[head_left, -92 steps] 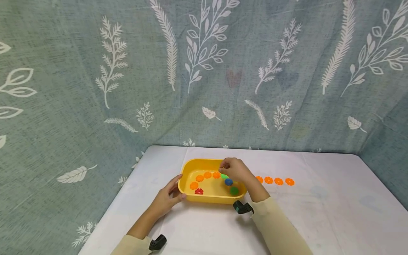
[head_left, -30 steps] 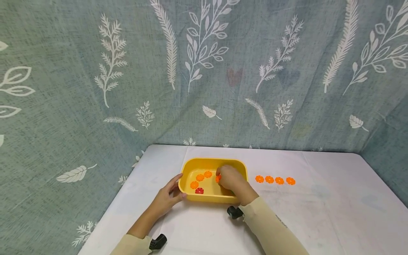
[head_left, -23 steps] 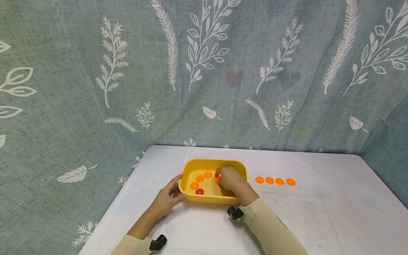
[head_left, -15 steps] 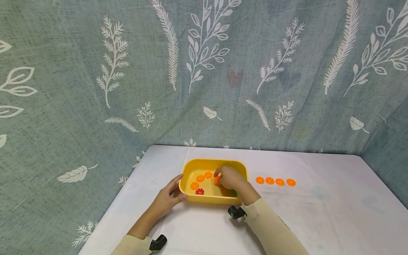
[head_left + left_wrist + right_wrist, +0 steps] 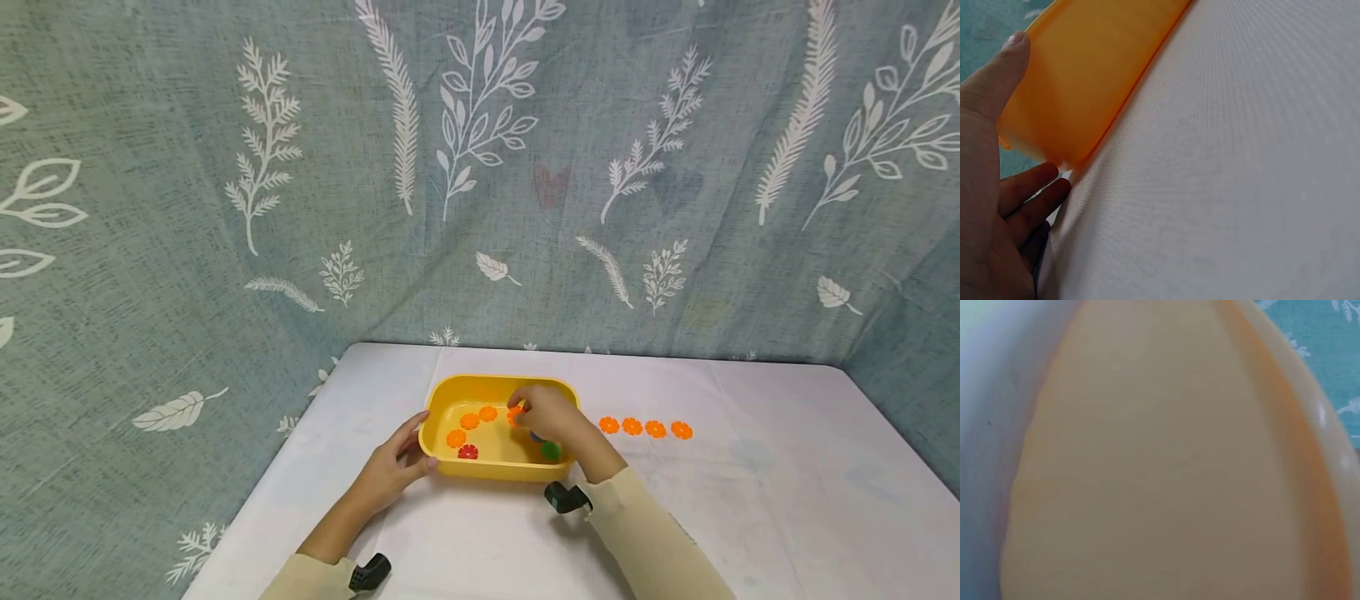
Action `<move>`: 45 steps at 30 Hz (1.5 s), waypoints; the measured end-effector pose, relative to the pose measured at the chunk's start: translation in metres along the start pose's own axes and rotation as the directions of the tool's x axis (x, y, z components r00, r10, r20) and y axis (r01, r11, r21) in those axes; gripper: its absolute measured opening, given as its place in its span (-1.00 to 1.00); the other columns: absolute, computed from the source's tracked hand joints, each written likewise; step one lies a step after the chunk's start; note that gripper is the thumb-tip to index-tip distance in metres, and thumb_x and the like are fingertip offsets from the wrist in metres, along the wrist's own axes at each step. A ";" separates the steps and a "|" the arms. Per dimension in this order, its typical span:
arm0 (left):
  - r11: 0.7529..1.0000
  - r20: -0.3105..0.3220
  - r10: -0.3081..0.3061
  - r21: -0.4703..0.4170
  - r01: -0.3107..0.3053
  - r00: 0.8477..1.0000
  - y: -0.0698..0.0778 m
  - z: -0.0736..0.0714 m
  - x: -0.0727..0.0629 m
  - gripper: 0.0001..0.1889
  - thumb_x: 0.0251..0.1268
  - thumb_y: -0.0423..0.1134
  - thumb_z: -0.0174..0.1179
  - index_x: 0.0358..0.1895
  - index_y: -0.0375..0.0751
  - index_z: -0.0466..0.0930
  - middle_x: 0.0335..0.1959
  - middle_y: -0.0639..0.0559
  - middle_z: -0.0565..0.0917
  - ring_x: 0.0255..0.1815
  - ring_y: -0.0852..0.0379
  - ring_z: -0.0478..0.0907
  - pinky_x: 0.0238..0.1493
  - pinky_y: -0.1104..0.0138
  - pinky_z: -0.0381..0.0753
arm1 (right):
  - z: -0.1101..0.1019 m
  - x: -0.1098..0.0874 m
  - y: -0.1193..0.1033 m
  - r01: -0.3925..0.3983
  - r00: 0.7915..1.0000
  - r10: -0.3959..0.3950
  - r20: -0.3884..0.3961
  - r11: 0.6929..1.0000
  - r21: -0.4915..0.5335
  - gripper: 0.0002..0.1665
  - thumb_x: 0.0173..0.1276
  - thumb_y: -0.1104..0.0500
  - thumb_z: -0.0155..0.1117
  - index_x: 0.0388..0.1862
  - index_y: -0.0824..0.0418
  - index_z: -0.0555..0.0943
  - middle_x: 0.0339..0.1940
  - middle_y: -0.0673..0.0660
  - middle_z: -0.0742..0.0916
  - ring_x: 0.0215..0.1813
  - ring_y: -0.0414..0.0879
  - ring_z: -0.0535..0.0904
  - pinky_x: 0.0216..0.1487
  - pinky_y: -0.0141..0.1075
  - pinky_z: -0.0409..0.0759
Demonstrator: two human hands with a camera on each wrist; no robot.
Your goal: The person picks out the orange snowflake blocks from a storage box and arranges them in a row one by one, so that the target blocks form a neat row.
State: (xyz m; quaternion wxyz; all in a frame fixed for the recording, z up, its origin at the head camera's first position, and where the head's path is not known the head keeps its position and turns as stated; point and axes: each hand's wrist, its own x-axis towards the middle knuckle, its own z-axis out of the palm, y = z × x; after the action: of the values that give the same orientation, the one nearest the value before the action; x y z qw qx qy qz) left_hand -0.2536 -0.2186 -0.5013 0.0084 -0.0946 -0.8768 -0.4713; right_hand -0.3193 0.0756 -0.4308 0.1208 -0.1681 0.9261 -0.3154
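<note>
While L hand (image 5: pixel 386 473) grips the yellow tray (image 5: pixel 495 472) at its L end, nr the surface's (image 5: pixel 750 517) far edge, I see R hand (image 5: pixel 551 415) pinching an orange disc (image 5: pixel 514 417) inside.

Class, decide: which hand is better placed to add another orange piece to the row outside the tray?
Probably the right hand: it appears to pinch an orange piece and is at the end of the yellow tray nearer the row. The left hand grips the opposite end.
</note>
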 end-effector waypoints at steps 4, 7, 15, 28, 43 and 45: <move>1.000 0.002 -0.002 -0.005 0.002 1.000 -0.003 0.000 0.001 -0.14 0.09 0.15 0.39 0.48 0.38 0.16 0.29 -0.07 0.50 0.37 -0.07 0.32 0.36 -0.13 0.16 | -0.006 -0.005 0.002 0.003 1.000 -0.003 -0.007 1.000 0.017 -0.74 0.38 0.24 0.27 0.04 0.16 0.63 -0.22 0.05 0.63 -0.24 -0.08 0.53 -0.18 -0.20 0.57; 1.000 0.001 0.003 -0.003 -0.003 1.000 -0.003 0.000 0.001 -0.15 0.09 0.15 0.39 0.47 0.39 0.16 0.28 -0.08 0.50 0.37 -0.07 0.32 0.36 -0.14 0.14 | -0.011 -0.010 0.004 0.008 1.000 -0.008 -0.024 1.000 0.015 -0.73 0.39 0.24 0.26 0.05 0.17 0.63 -0.22 0.05 0.63 -0.24 -0.08 0.53 -0.17 -0.19 0.57; 1.000 -0.002 0.012 0.005 -0.012 1.000 0.000 0.000 -0.001 -0.16 0.08 0.16 0.39 0.46 0.39 0.18 0.26 -0.07 0.53 0.37 -0.07 0.33 0.36 -0.17 0.11 | -0.024 -0.019 0.006 -0.005 0.998 0.006 -0.060 1.000 0.020 -0.71 0.37 0.24 0.29 0.07 0.16 0.63 -0.25 0.06 0.62 -0.25 -0.05 0.51 -0.21 -0.20 0.56; 1.000 -0.002 0.010 -0.008 -0.010 1.000 0.001 0.000 0.000 -0.16 0.07 0.15 0.40 0.45 0.40 0.19 0.25 -0.05 0.54 0.36 -0.05 0.34 0.37 -0.15 0.12 | -0.041 -0.027 0.026 -0.008 0.995 0.014 -0.098 0.998 0.059 -0.74 0.35 0.22 0.32 0.02 0.11 0.64 -0.22 0.06 0.64 -0.20 -0.05 0.54 -0.20 -0.22 0.60; 1.000 -0.004 0.013 -0.015 -0.014 1.000 0.000 0.001 0.000 -0.17 0.07 0.14 0.41 0.44 0.44 0.20 0.24 -0.03 0.55 0.35 -0.04 0.35 0.37 -0.13 0.14 | -0.060 -0.043 0.056 -0.031 0.992 0.038 -0.117 0.998 0.061 -0.73 0.37 0.20 0.29 0.03 0.15 0.62 -0.28 0.08 0.65 -0.29 -0.05 0.56 -0.31 -0.21 0.58; 1.000 -0.004 0.014 -0.016 -0.014 1.000 -0.001 0.001 0.000 -0.16 0.07 0.14 0.41 0.44 0.43 0.19 0.25 -0.05 0.54 0.36 -0.04 0.34 0.37 -0.12 0.14 | -0.062 -0.045 0.061 -0.032 0.992 0.039 -0.121 0.998 0.060 -0.73 0.37 0.20 0.29 0.04 0.16 0.62 -0.26 0.09 0.65 -0.28 -0.03 0.57 -0.31 -0.20 0.58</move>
State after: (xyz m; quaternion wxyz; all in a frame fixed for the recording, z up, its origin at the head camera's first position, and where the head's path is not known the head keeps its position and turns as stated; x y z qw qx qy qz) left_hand -0.2538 -0.2182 -0.5022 0.0127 -0.0999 -0.8723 -0.4785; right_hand -0.3125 0.1721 -0.4154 0.0746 -0.1284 0.9250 -0.3498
